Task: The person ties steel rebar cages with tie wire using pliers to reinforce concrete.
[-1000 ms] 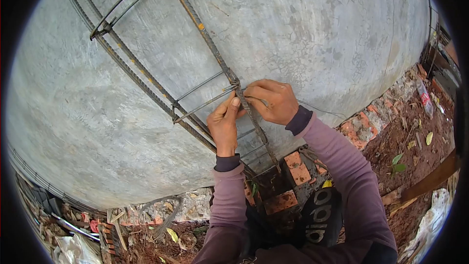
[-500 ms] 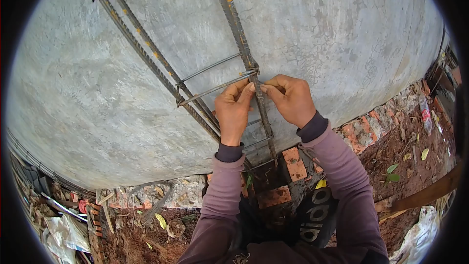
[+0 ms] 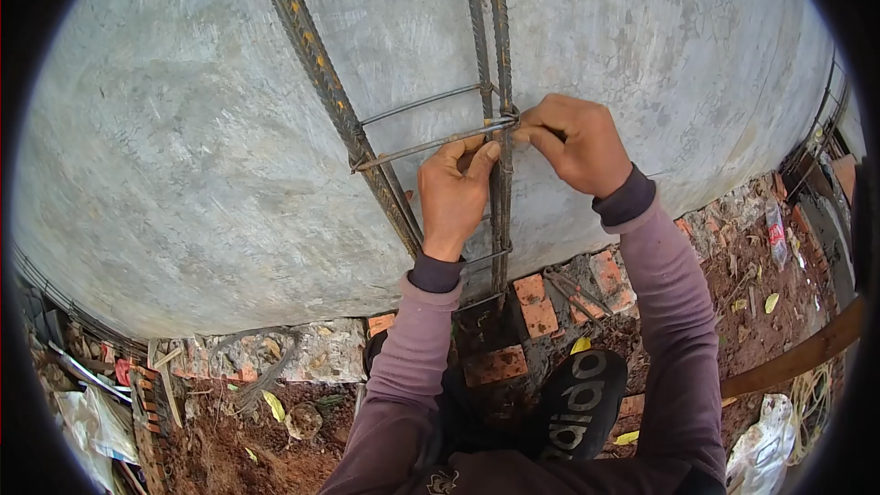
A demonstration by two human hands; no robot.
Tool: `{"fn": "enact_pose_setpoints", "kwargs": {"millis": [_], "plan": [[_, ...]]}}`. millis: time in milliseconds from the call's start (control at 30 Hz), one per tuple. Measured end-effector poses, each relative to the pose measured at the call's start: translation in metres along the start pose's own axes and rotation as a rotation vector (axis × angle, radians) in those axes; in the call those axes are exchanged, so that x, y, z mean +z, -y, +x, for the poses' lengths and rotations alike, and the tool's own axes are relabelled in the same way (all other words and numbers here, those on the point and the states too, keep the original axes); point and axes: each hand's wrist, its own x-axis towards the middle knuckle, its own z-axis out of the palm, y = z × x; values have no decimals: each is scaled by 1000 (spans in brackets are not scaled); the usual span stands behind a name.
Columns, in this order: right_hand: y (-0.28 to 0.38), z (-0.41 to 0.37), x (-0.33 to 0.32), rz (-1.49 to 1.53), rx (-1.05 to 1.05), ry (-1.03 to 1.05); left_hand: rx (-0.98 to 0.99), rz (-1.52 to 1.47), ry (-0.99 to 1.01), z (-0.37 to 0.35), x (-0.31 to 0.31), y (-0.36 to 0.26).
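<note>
A rebar column cage (image 3: 323,64) leans against the grey wall, its ribbed bars joined by thin square stirrups (image 3: 431,144). My left hand (image 3: 454,191) reaches behind the near stirrup, thumb and forefinger pinched close to the right-hand bars (image 3: 501,55). On the other side of those bars, my right hand (image 3: 577,142) pinches at the stirrup's corner, where a dark tie wraps the joint. Whatever sits between the fingertips of either hand is too small or hidden to make out.
A grey plastered wall (image 3: 229,174) fills the background. Below it lie orange bricks (image 3: 535,305), a dark two-handled metal tool (image 3: 577,295) and a bundle of thin wire (image 3: 266,367). A wooden plank (image 3: 797,348) and plastic bottle (image 3: 776,236) are at the right.
My view has shifted, and the cage now stands more upright in it. My right hand has moved up to the stirrup corner; my left hand stays at the bars just below it.
</note>
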Motion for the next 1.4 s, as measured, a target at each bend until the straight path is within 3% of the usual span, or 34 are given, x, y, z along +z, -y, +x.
{"fn": "enact_pose_setpoints", "kwargs": {"millis": [67, 200, 333, 433, 500, 533, 567, 633, 667, 700, 767, 833, 900, 967, 1067, 1133, 1200, 1267, 1333, 1400], "plan": [[-6, 0, 4, 327, 428, 1, 14, -27, 3, 0, -1, 3], [-18, -23, 28, 469, 631, 14, 3, -136, -43, 0, 3, 6], [-8, -37, 2, 619, 747, 290, -32, 3, -86, -1, 2, 7], [-51, -85, -41, 651, 541, 210, 14, -73, -72, -4, 7, 8], [-91, -151, -62, 378, 659, -19, -16, -64, -94, -10, 14, 4], [-106, -193, -59, 341, 855, -69, -15, -57, -121, -10, 17, 3], [-117, -236, -43, 156, 1088, 27, 33, -74, -152, -10, 20, 9], [-160, -364, 21, -206, 1003, 429, 35, -73, -168, -12, 23, 9], [-135, -382, 37, -372, 1000, 696, 38, -73, -182, -13, 23, 8], [-118, -402, 54, -467, 1004, 812, 28, -60, -186, -13, 21, 11], [-108, -420, 70, -688, 818, 776, 94, 20, -199, -11, 21, 25], [-129, -434, 80, -582, 866, 822, 101, 7, -235, -11, 21, 24], [-110, -387, 61, -470, 887, 976, 138, -16, -283, -15, 29, 19], [-111, -360, 57, -339, 1163, 1054, 249, 60, -356, -19, 38, 18], [-115, -381, 30, 462, 1493, 478, 241, 34, -363, -20, 41, 18], [-97, -366, -7, 543, 1228, 269, 277, 28, -358, -18, 40, 24], [-74, -319, -60, 344, 1163, 212, 293, -5, -348, -17, 39, 24], [-84, -299, -99, 221, 923, -48, 316, -28, -321, -16, 35, 26], [-19, -188, -144, 89, 965, 162, 341, -32, -314, -15, 33, 27], [-33, -159, -166, -7, 894, 162, 361, -29, -304, -14, 32, 31]]}}
